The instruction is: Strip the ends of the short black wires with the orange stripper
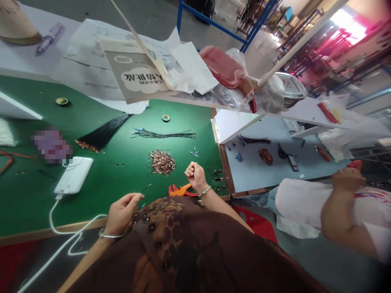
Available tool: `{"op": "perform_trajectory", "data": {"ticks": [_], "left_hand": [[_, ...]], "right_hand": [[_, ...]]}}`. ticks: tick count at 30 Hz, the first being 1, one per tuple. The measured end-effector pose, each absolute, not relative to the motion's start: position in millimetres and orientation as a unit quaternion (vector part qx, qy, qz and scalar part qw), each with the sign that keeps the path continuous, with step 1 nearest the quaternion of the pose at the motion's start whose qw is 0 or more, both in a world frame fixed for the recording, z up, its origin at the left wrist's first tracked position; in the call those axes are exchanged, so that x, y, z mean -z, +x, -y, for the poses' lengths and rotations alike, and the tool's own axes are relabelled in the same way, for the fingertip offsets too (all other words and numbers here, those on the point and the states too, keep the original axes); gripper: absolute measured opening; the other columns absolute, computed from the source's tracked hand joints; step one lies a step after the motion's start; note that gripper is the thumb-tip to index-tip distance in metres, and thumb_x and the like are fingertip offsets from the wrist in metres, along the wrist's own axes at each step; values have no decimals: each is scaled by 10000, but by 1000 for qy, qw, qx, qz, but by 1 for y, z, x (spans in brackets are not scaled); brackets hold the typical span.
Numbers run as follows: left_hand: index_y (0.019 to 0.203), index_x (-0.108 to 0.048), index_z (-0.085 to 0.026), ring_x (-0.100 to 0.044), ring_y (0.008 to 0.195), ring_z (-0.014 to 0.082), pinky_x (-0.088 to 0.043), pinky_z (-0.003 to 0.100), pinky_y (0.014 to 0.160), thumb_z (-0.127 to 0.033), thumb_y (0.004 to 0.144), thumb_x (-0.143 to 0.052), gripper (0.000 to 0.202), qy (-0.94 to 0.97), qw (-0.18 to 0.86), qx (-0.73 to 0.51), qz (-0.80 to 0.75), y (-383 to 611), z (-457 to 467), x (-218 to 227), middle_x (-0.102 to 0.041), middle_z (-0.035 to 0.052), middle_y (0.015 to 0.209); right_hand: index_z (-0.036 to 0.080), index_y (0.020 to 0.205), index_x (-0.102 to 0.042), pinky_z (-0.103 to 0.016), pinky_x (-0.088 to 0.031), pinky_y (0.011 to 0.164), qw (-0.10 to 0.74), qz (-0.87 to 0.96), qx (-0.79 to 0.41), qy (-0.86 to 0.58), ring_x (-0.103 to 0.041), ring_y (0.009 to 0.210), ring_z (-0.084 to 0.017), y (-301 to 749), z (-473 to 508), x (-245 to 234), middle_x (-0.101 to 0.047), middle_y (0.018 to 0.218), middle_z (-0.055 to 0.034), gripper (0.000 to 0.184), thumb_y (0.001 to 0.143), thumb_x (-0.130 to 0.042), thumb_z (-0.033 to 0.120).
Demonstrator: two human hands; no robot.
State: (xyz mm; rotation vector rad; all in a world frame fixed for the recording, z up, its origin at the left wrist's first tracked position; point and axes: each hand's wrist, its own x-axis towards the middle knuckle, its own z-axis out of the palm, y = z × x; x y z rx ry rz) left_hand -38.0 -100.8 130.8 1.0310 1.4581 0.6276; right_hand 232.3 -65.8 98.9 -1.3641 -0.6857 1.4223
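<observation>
Our left hand (122,213) is narrowed to a pinch, its thumb and fingers holding a thin wire (147,188) just over the near part of the green surface (91,199). Our right hand (195,177) is curled into a closed fist above the mat, and we can't tell whether anything is inside it. Just below that hand lie orange-handled pliers (180,190), partly hidden by our brown patterned top (189,248), which blocks our view of the near edge.

Ahead of the hands sits a heap of short copper-coloured wire pieces (161,162). Beyond it lies a spread of black wires with blue terminals (163,133), and to the left a thick bundle of black wires with copper ends (102,132). Two tape rolls (165,118) lie nearby, and a white power bank (73,175) trails a white cable (51,221) over the edge.

Farther on, a printed booklet (134,69) rests on loose papers (91,61) — a pink bag (222,67) sits beside them. To the right, a co-worker's hand (348,180) is near a pale blue surface (253,171) strewn with wires, while a blue metal frame (210,20) and dark racks (314,53) stand behind.
</observation>
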Motion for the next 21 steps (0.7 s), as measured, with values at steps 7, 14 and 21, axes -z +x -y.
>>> {"op": "perform_trajectory", "data": {"ticks": [7,14,21], "left_hand": [[779,-751,-166,-570,618,139,-431,219,556,-606,727,-649,455,536,519,-285,-602,-27,86,-129,-694,39,698],[839,-765,-155,-544,537,118,-416,212,511,-558,767,-642,428,521,494,-320,-618,-30,82,-126,-666,15,608],[874,-767,-147,-630,629,154,-499,238,574,-525,744,-684,408,494,508,-355,-610,-17,69,-124,-715,48,679]], "right_hand": [[160,803,-628,-235,-397,539,330,457,-542,-624,-471,529,-98,212,31,-48,-551,615,32,235,803,-617,395],[134,1256,-610,-367,-433,921,151,624,-391,-660,-596,945,-206,256,53,-46,-671,1025,-116,399,923,-563,348],[161,1309,-575,-487,-217,1144,26,716,-328,-616,-400,1313,-327,286,139,-58,-500,1387,-187,660,709,-827,273]]}}
